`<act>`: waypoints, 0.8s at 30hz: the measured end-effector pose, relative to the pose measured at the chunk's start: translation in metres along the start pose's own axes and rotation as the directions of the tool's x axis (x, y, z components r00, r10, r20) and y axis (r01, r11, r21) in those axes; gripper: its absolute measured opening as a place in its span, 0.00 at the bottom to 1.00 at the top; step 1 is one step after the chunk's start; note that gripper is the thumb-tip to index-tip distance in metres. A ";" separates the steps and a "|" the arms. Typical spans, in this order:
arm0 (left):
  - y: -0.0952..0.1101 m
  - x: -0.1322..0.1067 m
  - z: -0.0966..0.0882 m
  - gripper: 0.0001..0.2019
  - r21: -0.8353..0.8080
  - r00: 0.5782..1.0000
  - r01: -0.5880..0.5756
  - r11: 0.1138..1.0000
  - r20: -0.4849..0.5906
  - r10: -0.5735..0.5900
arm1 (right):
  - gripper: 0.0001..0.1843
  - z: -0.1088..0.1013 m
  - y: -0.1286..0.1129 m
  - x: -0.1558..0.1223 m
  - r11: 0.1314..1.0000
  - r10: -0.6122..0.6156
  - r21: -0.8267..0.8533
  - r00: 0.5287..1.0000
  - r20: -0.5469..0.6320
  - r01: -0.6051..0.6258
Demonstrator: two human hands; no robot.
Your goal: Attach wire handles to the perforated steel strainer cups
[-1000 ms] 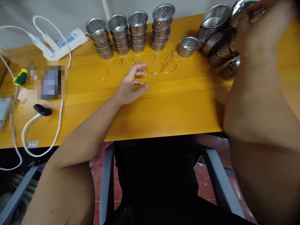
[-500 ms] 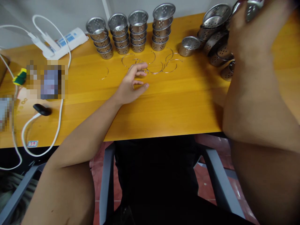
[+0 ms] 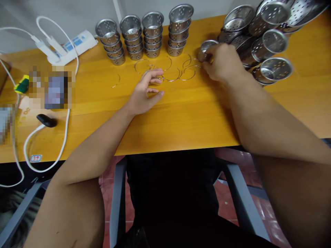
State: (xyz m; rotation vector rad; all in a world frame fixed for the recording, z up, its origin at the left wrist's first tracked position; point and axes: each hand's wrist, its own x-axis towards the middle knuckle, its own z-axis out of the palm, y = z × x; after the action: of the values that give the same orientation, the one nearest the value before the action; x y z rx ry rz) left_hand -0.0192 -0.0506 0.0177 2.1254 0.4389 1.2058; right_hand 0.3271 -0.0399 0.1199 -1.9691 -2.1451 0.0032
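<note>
My right hand (image 3: pixel 223 62) has its thumb and fingers closed on the near right side of a small perforated metal cup (image 3: pixel 203 51), which stands on the table. Part of that cup is hidden behind the fingers. My left hand (image 3: pixel 148 91) rests on the table with its fingers apart, holding nothing. Just beyond the left fingertips lie several thin curved metal wires (image 3: pixel 172 80). Behind them stand stacks of perforated metal cups, among them a left stack (image 3: pixel 111 44) and a right stack (image 3: pixel 178 32).
Several more perforated metal cups (image 3: pixel 275 70) lie heaped at the right, some tilted. A white power strip (image 3: pixel 82 43) with plugged-in cables, a green and yellow sponge (image 3: pixel 22 84), a blurred-out object (image 3: pixel 55 91) and a black item (image 3: pixel 46 120) are at the left.
My right hand has come down and left from the far-right heap to the small single cup and closed on it. My left hand has stayed in place.
</note>
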 end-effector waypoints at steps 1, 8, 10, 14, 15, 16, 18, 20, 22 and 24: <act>-0.001 0.000 0.000 0.36 0.002 1.000 -0.004 1.000 0.001 0.004 | 0.17 0.001 0.000 0.001 0.999 0.025 -0.020 1.000 -0.002 -0.025; -0.013 0.000 0.002 0.39 0.003 1.000 0.010 1.000 -0.029 -0.010 | 0.13 -0.013 -0.015 -0.005 0.997 0.018 0.072 0.981 -0.191 -0.004; -0.018 0.000 0.004 0.42 0.040 0.997 0.038 0.998 -0.075 -0.035 | 0.10 -0.014 -0.023 -0.012 0.961 -0.151 0.184 0.950 -0.272 0.205; -0.019 0.000 0.007 0.51 0.108 0.983 0.149 0.983 -0.127 -0.135 | 0.14 0.000 -0.048 -0.030 0.680 -0.512 0.462 0.820 -0.256 0.569; -0.018 0.000 0.006 0.52 0.123 0.981 0.170 0.978 -0.113 -0.157 | 0.18 0.006 -0.055 -0.034 0.615 -0.562 0.516 0.791 -0.242 0.596; -0.017 0.001 0.006 0.53 0.145 0.980 0.184 0.972 -0.099 -0.171 | 0.21 0.011 -0.063 -0.037 0.561 -0.597 0.559 0.766 -0.239 0.611; -0.016 0.002 0.003 0.52 0.197 0.981 0.186 0.963 -0.094 -0.170 | 0.24 0.018 -0.073 -0.043 0.485 -0.637 0.607 0.730 -0.249 0.630; -0.022 0.004 -0.002 0.50 0.219 0.982 0.165 0.962 -0.126 -0.140 | 0.26 0.019 -0.077 -0.046 0.471 -0.622 0.626 0.737 -0.263 0.621; -0.030 0.006 -0.007 0.49 0.204 0.979 0.146 0.968 -0.169 -0.112 | 0.29 0.017 -0.070 -0.043 0.530 -0.557 0.628 0.792 -0.249 0.570; -0.035 0.007 -0.010 0.49 0.204 0.974 0.146 0.968 -0.203 -0.104 | 0.31 0.017 -0.055 -0.034 0.634 -0.497 0.585 0.846 -0.193 0.506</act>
State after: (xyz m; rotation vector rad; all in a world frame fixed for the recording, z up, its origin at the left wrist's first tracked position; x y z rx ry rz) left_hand -0.0234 -0.0171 0.0022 2.1320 0.8130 1.3453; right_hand 0.2724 -0.0758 0.1061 -0.9607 -2.2166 0.5318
